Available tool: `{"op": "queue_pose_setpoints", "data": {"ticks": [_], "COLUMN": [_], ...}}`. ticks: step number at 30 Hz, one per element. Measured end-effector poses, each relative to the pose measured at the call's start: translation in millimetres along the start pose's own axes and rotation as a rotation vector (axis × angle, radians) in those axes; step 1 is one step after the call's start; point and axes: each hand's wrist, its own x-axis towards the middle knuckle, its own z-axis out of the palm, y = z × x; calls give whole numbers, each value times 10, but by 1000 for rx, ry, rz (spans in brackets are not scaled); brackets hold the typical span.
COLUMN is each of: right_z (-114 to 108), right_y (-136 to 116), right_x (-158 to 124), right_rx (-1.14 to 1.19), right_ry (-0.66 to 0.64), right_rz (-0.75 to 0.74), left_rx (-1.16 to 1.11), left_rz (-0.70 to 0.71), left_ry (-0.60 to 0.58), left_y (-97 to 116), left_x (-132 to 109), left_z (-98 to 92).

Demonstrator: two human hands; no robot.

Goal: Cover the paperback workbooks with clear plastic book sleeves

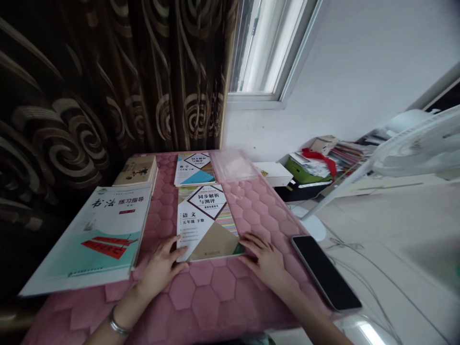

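A Chinese-language workbook (pixel 215 215) with a white, tan and striped cover lies flat on the pink quilted table cover (pixel 201 292). At its lower left corner, the spread fingertips of my left hand (pixel 163 266) touch the cover's edge. My right hand (pixel 266 261) is open too, its fingers stretched over the lower right edge. Just beyond lies a mathematics workbook (pixel 194 170) with a blue and white cover. To the left, a large calligraphy practice book (pixel 97 235) rests on the table, and a stack of tan books (pixel 136 172) sits behind it.
A black phone (pixel 327 273) lies along the table's right edge. A clear plastic sleeve (pixel 233 165) rests at the far edge. Beyond are a white box (pixel 273 174), a green-and-black bin (pixel 305 175) of papers and a white fan (pixel 420 143). Cables run across the floor.
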Motion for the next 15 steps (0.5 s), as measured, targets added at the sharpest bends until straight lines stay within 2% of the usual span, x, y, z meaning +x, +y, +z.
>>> {"op": "queue_pose_setpoints", "data": {"ticks": [4,8,12,15], "right_z": [-29,-21,-42,-93], "right_y": [105,87,88,76], "right_x": [44,57,27,73], "right_rx": [-1,10,116,307], "right_ry": [-18,-19,-26,-78], "right_rz": [-115,-143,-106,5], "left_rx": [27,-21,-188,-356], "left_rz": [50,26,-100,-296], "left_ry": [-39,-72,-23,29], "left_y": [-48,-77,-55,-29], "left_x": [9,-5,-14,65], "left_z": [-30,-41,-68,-97]}}
